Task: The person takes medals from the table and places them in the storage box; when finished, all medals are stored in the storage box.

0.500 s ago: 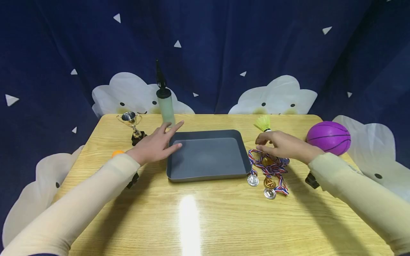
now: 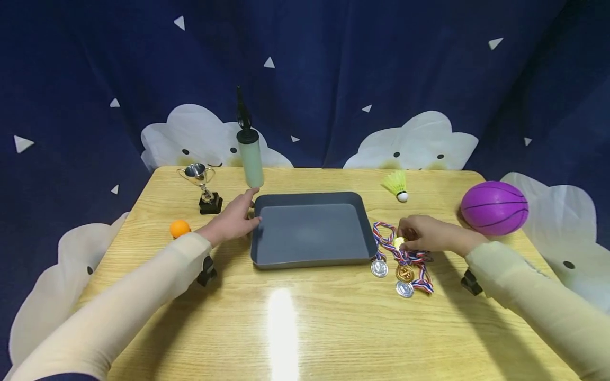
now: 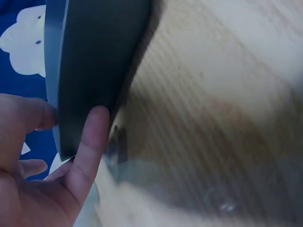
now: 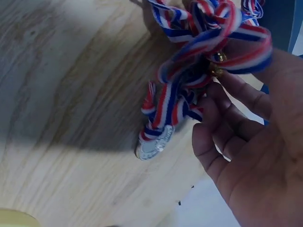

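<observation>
My left hand [image 2: 232, 218] grips the left edge of a dark grey rectangular tray [image 2: 312, 262]. In the left wrist view, one finger lies along the tray's outer wall [image 3: 92, 61] while the thumb is over its rim. To the tray's right, my right hand [image 2: 431, 233] pinches a gold medal [image 2: 399, 243] with curled fingers. Tangled red, white and blue ribbons [image 4: 203, 52] hang around those fingers in the right wrist view. Beside this hand lie a bronze-coloured medal [image 2: 404, 273] and two silver medals, one by the tray [image 2: 379, 268] and one nearer me [image 2: 404, 289].
Left of the tray stand a small trophy cup [image 2: 207, 190] and an orange ball [image 2: 179, 228]. A pale green hand pump [image 2: 251, 159] stands upright behind. A yellow shuttlecock [image 2: 395, 183] lies at the back right, and a purple ball [image 2: 494, 208] sits at the table's right edge.
My left hand has drawn back left from over the tray onto its edge. My right hand has come down and right onto the medals, uncovering the shuttlecock's tip.
</observation>
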A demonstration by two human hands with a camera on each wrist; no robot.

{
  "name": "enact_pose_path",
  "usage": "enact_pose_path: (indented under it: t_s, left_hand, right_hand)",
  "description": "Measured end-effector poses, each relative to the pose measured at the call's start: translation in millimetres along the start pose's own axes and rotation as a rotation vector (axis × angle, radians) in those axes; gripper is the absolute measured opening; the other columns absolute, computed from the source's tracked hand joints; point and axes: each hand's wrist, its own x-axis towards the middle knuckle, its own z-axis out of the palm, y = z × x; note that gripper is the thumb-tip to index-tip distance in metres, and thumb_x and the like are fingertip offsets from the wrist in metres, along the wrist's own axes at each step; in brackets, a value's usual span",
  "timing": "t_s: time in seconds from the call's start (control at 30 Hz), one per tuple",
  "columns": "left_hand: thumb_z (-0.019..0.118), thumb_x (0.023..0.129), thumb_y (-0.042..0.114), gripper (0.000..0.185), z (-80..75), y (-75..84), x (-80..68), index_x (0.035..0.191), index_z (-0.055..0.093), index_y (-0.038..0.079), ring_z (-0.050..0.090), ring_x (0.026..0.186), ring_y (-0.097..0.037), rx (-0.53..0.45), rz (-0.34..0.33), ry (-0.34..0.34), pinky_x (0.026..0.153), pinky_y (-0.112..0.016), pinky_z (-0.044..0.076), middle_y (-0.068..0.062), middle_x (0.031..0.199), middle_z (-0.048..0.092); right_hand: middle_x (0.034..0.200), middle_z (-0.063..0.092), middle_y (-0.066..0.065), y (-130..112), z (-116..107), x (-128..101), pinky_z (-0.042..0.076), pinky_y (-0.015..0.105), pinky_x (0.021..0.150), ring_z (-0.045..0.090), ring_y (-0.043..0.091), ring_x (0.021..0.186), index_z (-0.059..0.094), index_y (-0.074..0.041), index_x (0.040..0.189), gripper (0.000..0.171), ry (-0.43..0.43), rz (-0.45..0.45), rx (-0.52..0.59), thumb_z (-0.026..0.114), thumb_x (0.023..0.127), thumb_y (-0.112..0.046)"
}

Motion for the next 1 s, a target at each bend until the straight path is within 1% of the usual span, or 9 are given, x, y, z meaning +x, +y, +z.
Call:
enact_pose_path:
  t_s: [0.1, 0.27, 0.33, 0.47, 0.53, 0.7, 0.87, 0.93, 1.0]
  left_hand:
    - [0.057, 0.104, 0.004, 0.077, 4.4, -0.8, 0.4, 0.165, 0.011, -0.003, 0.075, 0.089, -0.038, -0.089, -0.048, -0.047, 0.059, -0.038, 0.068, -0.041, 0.149, 0.044]
    - [0.049, 0.108, 0.006, 0.071, 7.1, -1.0, -0.5, 0.167, 0.010, 0.000, 0.071, 0.108, -0.047, -0.205, -0.143, -0.077, 0.069, -0.039, 0.070, -0.040, 0.150, 0.043]
    - [0.047, 0.109, 0.006, 0.069, 7.2, -0.8, -0.5, 0.167, 0.009, 0.001, 0.068, 0.114, -0.049, -0.232, -0.166, -0.083, 0.073, -0.040, 0.071, -0.040, 0.151, 0.043]
    - [0.044, 0.110, 0.006, 0.068, 7.3, -0.3, 0.5, 0.168, 0.009, 0.003, 0.066, 0.118, -0.050, -0.246, -0.181, -0.087, 0.075, -0.042, 0.071, -0.039, 0.152, 0.041]
    - [0.044, 0.110, 0.007, 0.068, 7.5, 0.0, 1.0, 0.168, 0.008, 0.004, 0.066, 0.119, -0.050, -0.247, -0.184, -0.085, 0.075, -0.041, 0.071, -0.039, 0.153, 0.041]
    - [0.043, 0.110, 0.006, 0.067, 8.6, 0.0, 1.5, 0.168, 0.009, 0.004, 0.065, 0.120, -0.050, -0.251, -0.182, -0.076, 0.074, -0.041, 0.071, -0.039, 0.152, 0.041]
    - [0.044, 0.110, 0.007, 0.067, 8.4, -0.9, 4.3, 0.168, 0.009, 0.006, 0.067, 0.116, -0.049, -0.247, -0.183, -0.078, 0.070, -0.040, 0.070, -0.038, 0.151, 0.043]
    - [0.044, 0.111, 0.008, 0.067, 8.1, -0.8, 5.4, 0.168, 0.010, 0.006, 0.067, 0.116, -0.048, -0.243, -0.186, -0.081, 0.070, -0.041, 0.070, -0.038, 0.152, 0.043]
    - [0.043, 0.111, 0.008, 0.067, 7.9, -1.1, 6.6, 0.169, 0.009, 0.007, 0.067, 0.117, -0.048, -0.247, -0.188, -0.083, 0.071, -0.042, 0.071, -0.038, 0.152, 0.042]
  right_hand:
    - [0.079, 0.054, -0.002, 1, 1, -3, 0.038, 0.021, 0.061, 0.044, 0.006, 0.071, 0.062, -0.006, 0.094, 0.021, 0.000, 0.016, 0.024, 0.080, 0.093, -0.017]
    - [0.082, 0.061, -0.001, 2, -7, -8, 0.045, 0.020, 0.063, 0.050, 0.004, 0.072, 0.062, -0.005, 0.094, 0.012, 0.009, 0.050, 0.170, 0.073, 0.098, -0.010]
    - [0.087, 0.066, 0.002, 4, -12, -10, 0.050, 0.020, 0.067, 0.055, 0.003, 0.076, 0.063, -0.004, 0.096, 0.007, 0.023, 0.056, 0.237, 0.068, 0.099, -0.005]
    - [0.096, 0.070, 0.010, 7, -25, -14, 0.061, 0.024, 0.075, 0.064, 0.002, 0.084, 0.060, 0.003, 0.101, 0.002, 0.063, 0.060, 0.367, 0.059, 0.102, 0.003]
    - [0.098, 0.070, 0.012, 7, -32, -15, 0.064, 0.026, 0.074, 0.066, 0.003, 0.084, 0.058, 0.005, 0.103, 0.002, 0.088, 0.072, 0.416, 0.056, 0.103, 0.005]
    - [0.089, 0.067, 0.004, 0, -46, -17, 0.062, 0.023, 0.070, 0.064, 0.007, 0.077, 0.057, 0.006, 0.107, 0.007, 0.167, 0.101, 0.433, 0.058, 0.105, -0.001]
    - [0.085, 0.070, -0.008, -12, -57, -14, 0.063, 0.021, 0.072, 0.068, 0.006, 0.077, 0.056, 0.008, 0.110, 0.010, 0.269, 0.021, 0.442, 0.058, 0.106, -0.001]
    - [0.084, 0.072, -0.009, -21, -63, -9, 0.063, 0.021, 0.071, 0.070, 0.006, 0.076, 0.056, 0.008, 0.110, 0.011, 0.301, -0.020, 0.442, 0.057, 0.106, -0.002]
    - [0.083, 0.073, -0.008, -32, -67, -1, 0.064, 0.022, 0.071, 0.071, 0.007, 0.076, 0.055, 0.007, 0.111, 0.013, 0.319, -0.032, 0.471, 0.057, 0.107, -0.004]
